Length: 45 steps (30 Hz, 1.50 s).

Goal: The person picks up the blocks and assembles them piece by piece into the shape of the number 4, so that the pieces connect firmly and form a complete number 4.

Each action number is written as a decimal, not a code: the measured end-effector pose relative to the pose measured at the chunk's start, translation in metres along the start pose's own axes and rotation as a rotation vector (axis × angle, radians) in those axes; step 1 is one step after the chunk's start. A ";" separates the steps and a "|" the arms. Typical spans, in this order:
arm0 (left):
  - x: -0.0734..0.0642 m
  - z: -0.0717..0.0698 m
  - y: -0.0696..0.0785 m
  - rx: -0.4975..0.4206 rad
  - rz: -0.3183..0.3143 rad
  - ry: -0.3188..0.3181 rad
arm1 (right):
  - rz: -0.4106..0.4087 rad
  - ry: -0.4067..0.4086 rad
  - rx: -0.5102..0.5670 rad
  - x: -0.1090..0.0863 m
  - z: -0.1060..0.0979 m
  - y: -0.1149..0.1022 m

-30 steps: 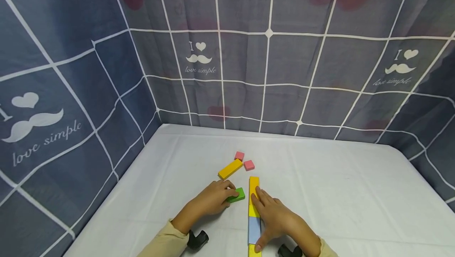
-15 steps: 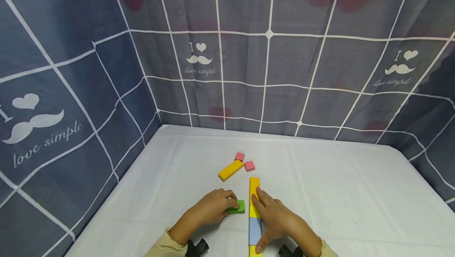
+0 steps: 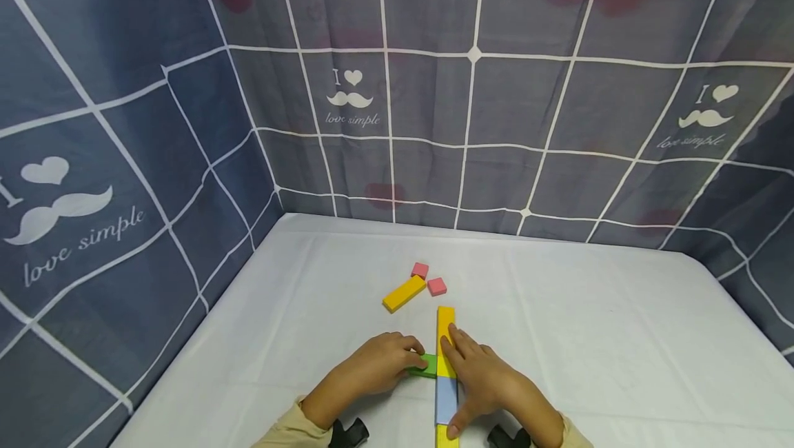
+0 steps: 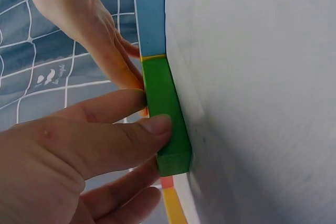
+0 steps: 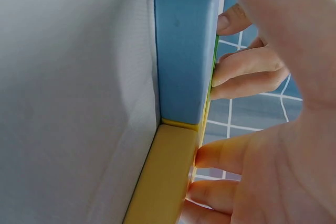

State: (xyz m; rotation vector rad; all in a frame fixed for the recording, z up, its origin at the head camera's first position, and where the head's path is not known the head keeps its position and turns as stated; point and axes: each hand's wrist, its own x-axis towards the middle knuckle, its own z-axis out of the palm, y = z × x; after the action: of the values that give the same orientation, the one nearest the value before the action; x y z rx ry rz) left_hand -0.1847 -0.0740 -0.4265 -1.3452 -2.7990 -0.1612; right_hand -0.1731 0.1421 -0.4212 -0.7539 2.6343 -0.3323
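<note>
In the head view, my left hand (image 3: 383, 364) pinches a green block (image 3: 429, 366) between thumb and fingers. The block's right end meets the side of a straight row of blocks, at the near part of the yellow block (image 3: 444, 324). A light blue block (image 3: 446, 400) follows in that row, then another yellow block (image 3: 442, 437) at the bottom edge. My right hand (image 3: 490, 384) lies along the row's right side, fingertips on the far yellow block and thumb on the near yellow one. In the left wrist view, the thumb covers part of the green block (image 4: 167, 93).
Beyond the hands, a loose yellow block (image 3: 404, 294) lies slanted beside two small pink blocks, one (image 3: 420, 270) at its far end and the other (image 3: 437, 287) to the right. A white cloth covers the table (image 3: 589, 338). Gridded curtains (image 3: 434, 96) stand behind and at the sides.
My left hand has drawn the green block nearer to me, then slid it right until it meets the row. My right hand keeps its place on the blocks.
</note>
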 end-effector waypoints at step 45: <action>0.001 0.002 -0.003 -0.102 -0.019 0.048 | -0.003 -0.014 0.017 0.000 -0.001 0.001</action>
State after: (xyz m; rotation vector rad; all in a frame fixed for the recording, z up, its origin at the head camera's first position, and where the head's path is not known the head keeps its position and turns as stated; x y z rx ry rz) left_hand -0.1878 -0.0750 -0.4289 -1.3156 -2.7998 -0.3366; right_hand -0.1737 0.1433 -0.4206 -0.7523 2.6139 -0.3493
